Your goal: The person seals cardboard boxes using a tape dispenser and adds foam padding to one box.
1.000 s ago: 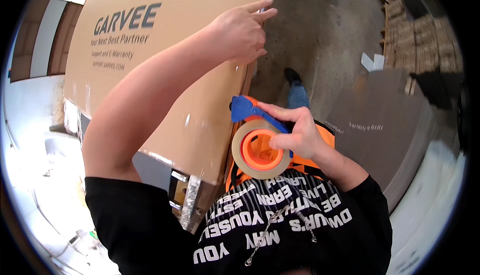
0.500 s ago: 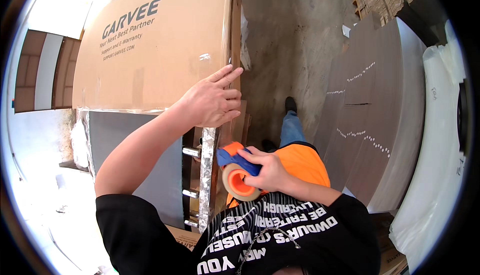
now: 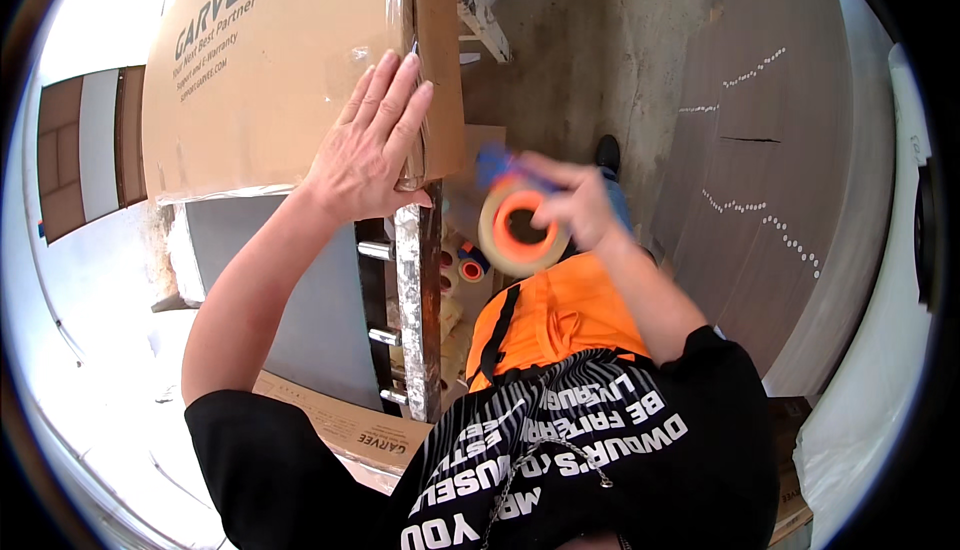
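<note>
A large brown cardboard box point(image 3: 270, 90) lies at the upper left, with clear tape along its right edge. On its near right corner my left hand point(image 3: 370, 140) rests flat, fingers stretched out and the thumb over the edge. To the right of the box, apart from it, my right hand point(image 3: 580, 200) grips a tape dispenser point(image 3: 495, 163), blurred by motion. The dispenser has a blue and orange body and carries a wide roll of tape point(image 3: 497, 240) on an orange hub. Whether tape runs from it to the box I cannot tell.
Under the box stands a worn metal frame point(image 3: 418, 320) with rollers point(image 3: 378, 249) beside a grey surface point(image 3: 280, 300). A second tape dispenser point(image 3: 470, 265) sits lower down near it. Brown wood-look panels point(image 3: 750, 170) stand on the right, white plastic wrap point(image 3: 880, 350) beyond them.
The view has shifted. My left hand has turned flatter, fingers pointing away along the box edge. My right hand has lifted the tape dispenser away from my body, beside the box's end.
</note>
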Demonstrator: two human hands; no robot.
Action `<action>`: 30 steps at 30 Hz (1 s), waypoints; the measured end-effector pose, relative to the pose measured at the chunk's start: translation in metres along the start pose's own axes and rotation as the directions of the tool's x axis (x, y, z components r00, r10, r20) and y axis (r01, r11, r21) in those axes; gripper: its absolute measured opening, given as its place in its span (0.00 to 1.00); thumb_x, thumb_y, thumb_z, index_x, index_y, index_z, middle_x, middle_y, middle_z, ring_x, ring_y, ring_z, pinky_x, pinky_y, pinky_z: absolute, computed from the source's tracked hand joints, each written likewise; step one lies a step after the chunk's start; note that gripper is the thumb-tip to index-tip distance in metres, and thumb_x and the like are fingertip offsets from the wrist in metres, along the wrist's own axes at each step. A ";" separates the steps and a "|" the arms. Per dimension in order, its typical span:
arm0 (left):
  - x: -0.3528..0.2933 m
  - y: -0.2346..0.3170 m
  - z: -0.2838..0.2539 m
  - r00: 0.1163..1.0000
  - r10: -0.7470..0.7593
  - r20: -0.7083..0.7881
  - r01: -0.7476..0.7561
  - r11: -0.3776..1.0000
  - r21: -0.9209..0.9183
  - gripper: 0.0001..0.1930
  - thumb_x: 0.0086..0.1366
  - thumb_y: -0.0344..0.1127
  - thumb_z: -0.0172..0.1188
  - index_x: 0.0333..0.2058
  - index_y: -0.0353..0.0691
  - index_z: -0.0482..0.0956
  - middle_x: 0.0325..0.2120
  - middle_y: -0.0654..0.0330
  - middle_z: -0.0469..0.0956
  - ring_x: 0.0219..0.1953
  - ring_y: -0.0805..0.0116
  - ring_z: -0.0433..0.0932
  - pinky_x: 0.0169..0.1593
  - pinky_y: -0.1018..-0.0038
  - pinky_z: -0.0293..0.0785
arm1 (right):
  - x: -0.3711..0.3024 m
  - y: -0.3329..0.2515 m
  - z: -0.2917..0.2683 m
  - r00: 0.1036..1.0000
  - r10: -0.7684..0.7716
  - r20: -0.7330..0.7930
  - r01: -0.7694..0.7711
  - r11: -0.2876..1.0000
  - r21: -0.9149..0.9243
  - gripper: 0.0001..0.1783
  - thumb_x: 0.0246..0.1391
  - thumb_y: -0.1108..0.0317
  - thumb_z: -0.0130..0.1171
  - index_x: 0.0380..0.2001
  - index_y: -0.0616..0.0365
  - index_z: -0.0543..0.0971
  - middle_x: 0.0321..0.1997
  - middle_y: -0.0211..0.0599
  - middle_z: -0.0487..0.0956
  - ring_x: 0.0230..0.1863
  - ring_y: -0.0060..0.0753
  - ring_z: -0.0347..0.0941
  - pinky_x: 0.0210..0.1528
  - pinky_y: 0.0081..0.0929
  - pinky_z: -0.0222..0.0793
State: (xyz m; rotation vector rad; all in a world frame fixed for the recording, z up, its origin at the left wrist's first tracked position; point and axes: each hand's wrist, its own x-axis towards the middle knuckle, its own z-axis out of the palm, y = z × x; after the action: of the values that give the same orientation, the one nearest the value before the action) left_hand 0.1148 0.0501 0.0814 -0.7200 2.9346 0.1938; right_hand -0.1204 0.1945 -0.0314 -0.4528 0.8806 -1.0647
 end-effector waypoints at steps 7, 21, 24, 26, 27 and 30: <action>-0.005 0.001 0.013 0.993 0.078 -0.089 -0.075 0.996 0.038 0.65 0.47 0.79 0.55 0.68 0.29 0.47 0.69 0.35 0.47 0.71 0.32 0.45 0.71 0.46 0.43 | 0.025 -0.007 0.023 0.897 -0.416 0.147 0.439 0.802 -0.405 0.34 0.33 0.74 0.65 0.51 0.68 0.79 0.46 0.40 0.84 0.46 0.22 0.78 0.52 0.21 0.72; -0.018 0.012 0.018 0.990 0.127 -0.054 -0.119 0.984 0.133 0.61 0.51 0.56 0.72 0.68 0.24 0.42 0.66 0.25 0.46 0.68 0.23 0.49 0.68 0.39 0.49 | -0.011 0.083 -0.021 0.984 -0.168 0.059 0.178 0.952 -0.248 0.35 0.31 0.77 0.62 0.52 0.59 0.81 0.45 0.42 0.84 0.47 0.31 0.81 0.56 0.26 0.72; -0.022 0.011 0.017 0.994 0.101 -0.033 -0.095 0.985 0.144 0.62 0.51 0.56 0.72 0.68 0.24 0.41 0.67 0.25 0.44 0.68 0.23 0.48 0.68 0.39 0.49 | 0.039 -0.015 -0.054 0.974 -0.225 0.040 0.228 0.970 -0.087 0.35 0.33 0.80 0.52 0.52 0.65 0.79 0.36 0.43 0.84 0.36 0.28 0.82 0.43 0.22 0.79; -0.019 0.011 0.019 0.994 0.109 -0.004 -0.107 0.984 0.141 0.62 0.51 0.56 0.72 0.68 0.25 0.40 0.67 0.25 0.43 0.68 0.24 0.48 0.68 0.39 0.49 | 0.091 -0.013 -0.057 0.969 -0.186 0.162 0.203 0.975 -0.092 0.31 0.35 0.72 0.57 0.50 0.62 0.81 0.29 0.39 0.83 0.24 0.21 0.76 0.32 0.21 0.76; -0.023 0.012 0.019 0.994 0.107 -0.013 -0.104 0.987 0.125 0.62 0.51 0.56 0.72 0.69 0.25 0.40 0.67 0.25 0.43 0.68 0.24 0.48 0.68 0.39 0.49 | 0.086 0.004 -0.039 0.962 -0.166 0.216 0.230 0.921 -0.314 0.30 0.35 0.69 0.59 0.49 0.60 0.82 0.30 0.40 0.84 0.26 0.24 0.78 0.34 0.22 0.77; -0.026 0.016 0.025 0.993 0.112 -0.035 -0.108 0.987 0.118 0.62 0.52 0.57 0.71 0.69 0.27 0.40 0.66 0.24 0.43 0.69 0.24 0.47 0.68 0.39 0.48 | 0.013 0.082 0.007 0.939 -0.310 0.152 0.343 0.793 -0.504 0.30 0.37 0.64 0.66 0.50 0.56 0.82 0.40 0.44 0.83 0.39 0.34 0.82 0.44 0.28 0.77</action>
State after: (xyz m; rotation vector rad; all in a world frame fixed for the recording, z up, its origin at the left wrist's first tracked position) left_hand 0.1323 0.0800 0.0622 -0.5529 2.9973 0.0177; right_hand -0.0664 0.2183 -0.0897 -1.1307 1.0624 -1.1074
